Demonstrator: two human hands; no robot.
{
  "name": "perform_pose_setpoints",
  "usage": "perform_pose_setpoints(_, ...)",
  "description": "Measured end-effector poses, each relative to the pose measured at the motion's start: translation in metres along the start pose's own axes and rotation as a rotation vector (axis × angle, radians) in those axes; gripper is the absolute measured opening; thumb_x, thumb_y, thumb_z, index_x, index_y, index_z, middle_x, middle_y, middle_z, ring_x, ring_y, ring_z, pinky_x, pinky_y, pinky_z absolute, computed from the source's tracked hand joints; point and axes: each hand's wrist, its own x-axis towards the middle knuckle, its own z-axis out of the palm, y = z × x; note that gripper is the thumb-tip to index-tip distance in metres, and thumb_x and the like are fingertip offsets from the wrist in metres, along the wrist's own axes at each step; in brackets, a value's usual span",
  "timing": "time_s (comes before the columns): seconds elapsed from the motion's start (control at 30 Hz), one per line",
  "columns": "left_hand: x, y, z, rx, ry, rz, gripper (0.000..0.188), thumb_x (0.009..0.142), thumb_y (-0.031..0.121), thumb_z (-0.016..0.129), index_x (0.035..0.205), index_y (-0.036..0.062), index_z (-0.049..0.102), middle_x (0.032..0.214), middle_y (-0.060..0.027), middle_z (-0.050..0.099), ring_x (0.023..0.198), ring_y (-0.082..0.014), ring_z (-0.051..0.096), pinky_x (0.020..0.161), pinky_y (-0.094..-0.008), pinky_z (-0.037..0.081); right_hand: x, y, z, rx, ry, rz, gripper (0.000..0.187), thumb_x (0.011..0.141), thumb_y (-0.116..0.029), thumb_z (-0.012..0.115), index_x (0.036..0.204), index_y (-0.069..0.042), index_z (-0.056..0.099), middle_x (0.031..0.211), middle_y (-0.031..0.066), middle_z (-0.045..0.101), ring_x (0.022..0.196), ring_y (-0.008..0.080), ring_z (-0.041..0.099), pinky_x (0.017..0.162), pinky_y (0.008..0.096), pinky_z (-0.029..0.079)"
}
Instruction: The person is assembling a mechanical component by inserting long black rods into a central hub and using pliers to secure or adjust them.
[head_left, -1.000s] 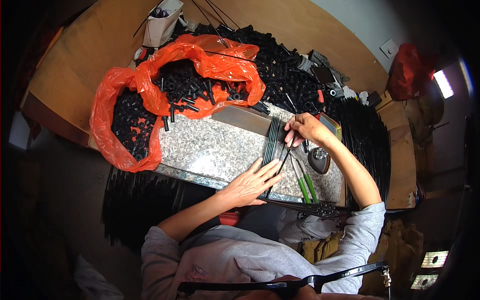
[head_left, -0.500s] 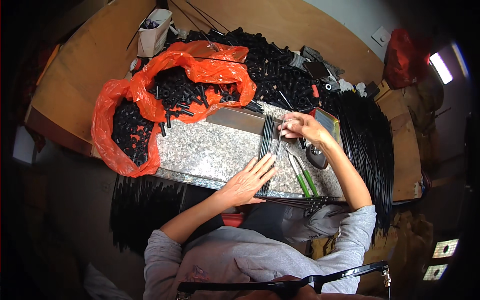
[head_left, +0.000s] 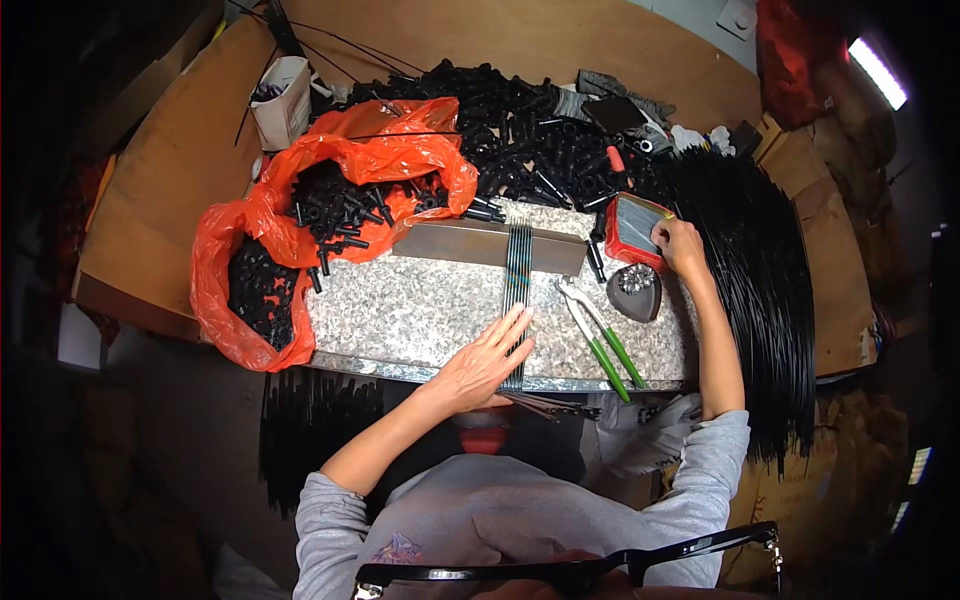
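Observation:
My left hand (head_left: 490, 358) lies with its fingers stretched out over the lower part of a row of thin black rods (head_left: 518, 262). The rods lie side by side across a flat metal bar (head_left: 450, 243) on the speckled stone worktop. My right hand (head_left: 680, 248) is at the right side of a red box (head_left: 622, 252) that holds thin grey pieces. Its fingers are curled together, and whatever they hold is hidden. Between the hands lie pliers with green handles (head_left: 612, 350), their jaws toward the bar. A dark dish (head_left: 640, 303) with small shiny parts sits just below the box.
Orange plastic bags (head_left: 215, 250) full of black parts stand at the left. Behind the bar is a heap of black fittings (head_left: 520, 120). Long black rods (head_left: 760, 300) hang over the right edge. A white container (head_left: 285, 105) stands at the back left.
My right hand has moved right, from the top of the rod row to the red box. My left hand stays on the rods, which now lie closer together. The view has shifted slightly.

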Motion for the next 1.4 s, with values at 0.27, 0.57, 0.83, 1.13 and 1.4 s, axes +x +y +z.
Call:
perform_pose_setpoints(0.27,0.001,-0.002,0.006,0.097,0.053,0.024,0.067,0.064,0.012,0.065,0.123,-0.0051,0.038,0.140,-0.0248,0.021,0.132,-0.0345,0.019,0.107,-0.0384,0.023,-0.004,0.007,0.004,0.065,0.005,-0.067,0.009,0.071,-0.011,0.062,0.074,-0.003,0.063,0.072,0.0162,0.062,0.071,0.0337,0.061,0.064,0.0394,0.047)
perform_pose_setpoints(0.57,0.002,0.002,-0.001,0.043,0.029,0.014,0.076,0.065,0.021,0.068,0.127,-0.0056,0.033,0.140,-0.0251,0.021,0.133,-0.0349,0.018,0.107,-0.0387,0.023,-0.003,0.003,0.005,0.067,0.015,-0.020,0.007,0.072,-0.013,0.062,0.074,-0.006,0.065,0.074,0.0178,0.062,0.075,0.0351,0.061,0.068,0.0429,0.048)
perform_pose_setpoints(0.83,0.001,0.005,-0.006,-0.050,0.035,0.005,0.092,0.062,0.047,0.071,0.127,-0.0061,0.033,0.140,-0.0254,0.021,0.133,-0.0360,0.016,0.108,-0.0389,0.021,-0.003,0.001,0.002,0.119,0.024,-0.059,0.007,0.072,-0.011,0.062,0.073,-0.003,0.063,0.074,0.0186,0.061,0.075,0.0359,0.060,0.069,0.0431,0.047)
perform_pose_setpoints(1.13,0.000,0.005,-0.003,-0.052,0.048,-0.001,0.091,0.060,0.039,0.074,0.128,-0.0052,0.032,0.140,-0.0249,0.020,0.133,-0.0354,0.017,0.108,-0.0388,0.021,-0.008,-0.013,0.002,0.179,0.167,-0.051,0.004,0.072,-0.005,0.060,0.072,-0.002,0.062,0.076,0.0184,0.060,0.077,0.0343,0.059,0.070,0.0413,0.046)
perform_pose_setpoints(1.4,0.001,0.002,0.000,0.114,0.063,-0.010,0.063,0.071,0.008,0.053,0.130,-0.0040,0.032,0.140,-0.0274,0.018,0.132,-0.0397,0.015,0.107,-0.0449,0.020,-0.016,-0.111,0.019,0.393,0.149,-0.481,0.011,0.073,-0.001,0.059,0.084,-0.003,0.058,0.076,0.0125,0.055,0.077,0.0307,0.054,0.068,0.0381,0.044)
